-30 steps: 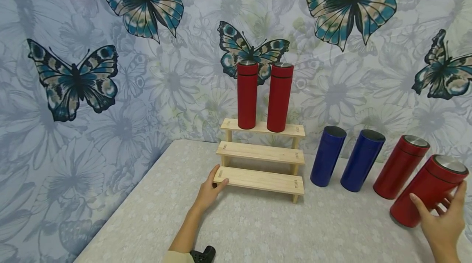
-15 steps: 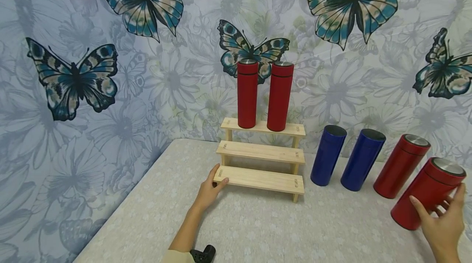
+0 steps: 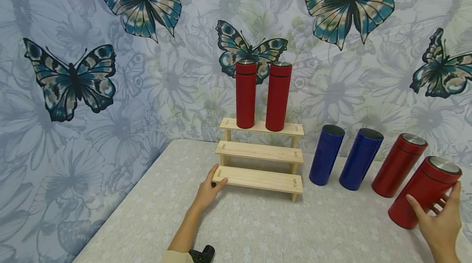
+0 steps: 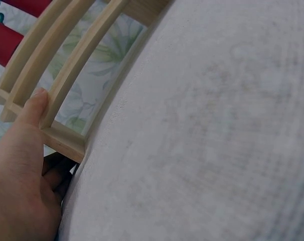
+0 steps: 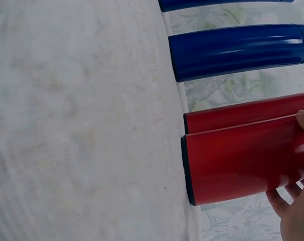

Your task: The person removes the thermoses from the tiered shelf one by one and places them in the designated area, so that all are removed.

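Note:
My left hand [image 3: 208, 189] grips the left end of a three-step wooden display rack [image 3: 259, 180], thumb over the lowest step. In the left wrist view, the left hand's thumb [image 4: 34, 108] lies against the wood, and the other fingers are partly hidden below the rack's end. At the far right, my right hand [image 3: 442, 224] holds a red thermos flask [image 3: 424, 191] with a silver lid. Its thumb is on the near side and the fingers are round the other. In the right wrist view, the held thermos [image 5: 237, 160] has its dark base at the tabletop.
Two red thermoses [image 3: 245, 95] stand on the rack's top step. Right of the rack, two blue thermoses [image 3: 327, 154] and another red thermos [image 3: 399, 164] stand in a row on the pale tablecloth [image 3: 280, 230]. A butterfly-patterned wall covering [image 3: 173, 103] rises behind.
My right hand and the held red thermos have shifted slightly to the left. The left hand keeps its grip on the rack, and the view has moved very slightly.

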`<action>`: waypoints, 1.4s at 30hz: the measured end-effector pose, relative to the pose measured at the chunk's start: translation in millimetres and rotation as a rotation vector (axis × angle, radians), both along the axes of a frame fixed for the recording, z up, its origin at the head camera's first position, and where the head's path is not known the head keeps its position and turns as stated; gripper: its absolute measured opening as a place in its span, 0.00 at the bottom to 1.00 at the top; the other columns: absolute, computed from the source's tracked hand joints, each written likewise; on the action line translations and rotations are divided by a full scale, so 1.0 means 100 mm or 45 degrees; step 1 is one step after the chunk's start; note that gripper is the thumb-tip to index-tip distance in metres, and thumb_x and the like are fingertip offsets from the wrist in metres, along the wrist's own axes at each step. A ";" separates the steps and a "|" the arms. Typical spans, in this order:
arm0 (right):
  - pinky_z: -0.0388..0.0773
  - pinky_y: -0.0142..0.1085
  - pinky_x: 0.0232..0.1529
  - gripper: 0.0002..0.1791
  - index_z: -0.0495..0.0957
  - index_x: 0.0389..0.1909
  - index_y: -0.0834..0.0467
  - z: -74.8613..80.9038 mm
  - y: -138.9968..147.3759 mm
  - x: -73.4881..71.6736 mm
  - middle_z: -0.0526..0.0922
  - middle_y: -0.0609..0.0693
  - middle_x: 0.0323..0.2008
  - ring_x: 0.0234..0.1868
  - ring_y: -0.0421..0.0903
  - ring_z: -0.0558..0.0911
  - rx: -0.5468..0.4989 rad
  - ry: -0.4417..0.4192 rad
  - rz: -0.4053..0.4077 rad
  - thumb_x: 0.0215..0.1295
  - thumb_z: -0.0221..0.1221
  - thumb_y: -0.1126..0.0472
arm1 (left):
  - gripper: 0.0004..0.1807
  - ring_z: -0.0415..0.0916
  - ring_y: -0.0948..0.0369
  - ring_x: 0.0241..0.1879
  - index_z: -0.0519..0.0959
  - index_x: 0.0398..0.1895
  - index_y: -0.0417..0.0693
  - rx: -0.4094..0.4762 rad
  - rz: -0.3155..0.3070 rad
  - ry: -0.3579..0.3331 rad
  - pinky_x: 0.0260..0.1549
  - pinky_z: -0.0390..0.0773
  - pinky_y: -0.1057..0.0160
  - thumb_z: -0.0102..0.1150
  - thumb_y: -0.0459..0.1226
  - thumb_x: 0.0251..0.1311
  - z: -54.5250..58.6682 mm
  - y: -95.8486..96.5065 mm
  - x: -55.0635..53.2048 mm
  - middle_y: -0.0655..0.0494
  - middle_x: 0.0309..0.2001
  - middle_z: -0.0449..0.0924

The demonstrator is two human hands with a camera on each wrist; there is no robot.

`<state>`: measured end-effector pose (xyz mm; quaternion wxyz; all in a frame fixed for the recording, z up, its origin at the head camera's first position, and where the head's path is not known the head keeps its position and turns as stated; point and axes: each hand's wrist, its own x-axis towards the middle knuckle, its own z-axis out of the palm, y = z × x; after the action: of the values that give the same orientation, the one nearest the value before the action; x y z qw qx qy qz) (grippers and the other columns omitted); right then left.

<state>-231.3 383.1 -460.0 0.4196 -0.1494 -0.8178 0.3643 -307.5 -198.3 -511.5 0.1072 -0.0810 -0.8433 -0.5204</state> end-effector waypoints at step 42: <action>0.66 0.48 0.50 0.27 0.66 0.52 0.76 0.92 -2.27 -0.75 0.69 0.69 0.50 0.51 0.60 0.68 0.092 0.677 0.715 0.47 0.59 0.80 | 0.43 0.61 0.42 0.61 0.48 0.72 0.53 -0.003 -0.008 -0.011 0.55 0.64 0.44 0.54 0.56 0.59 -0.01 0.00 -0.01 0.40 0.67 0.56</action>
<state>-306.2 155.6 -367.8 0.5059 0.1947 -0.7021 0.4618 -308.2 -197.8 -512.9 0.1020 -0.0816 -0.8440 -0.5202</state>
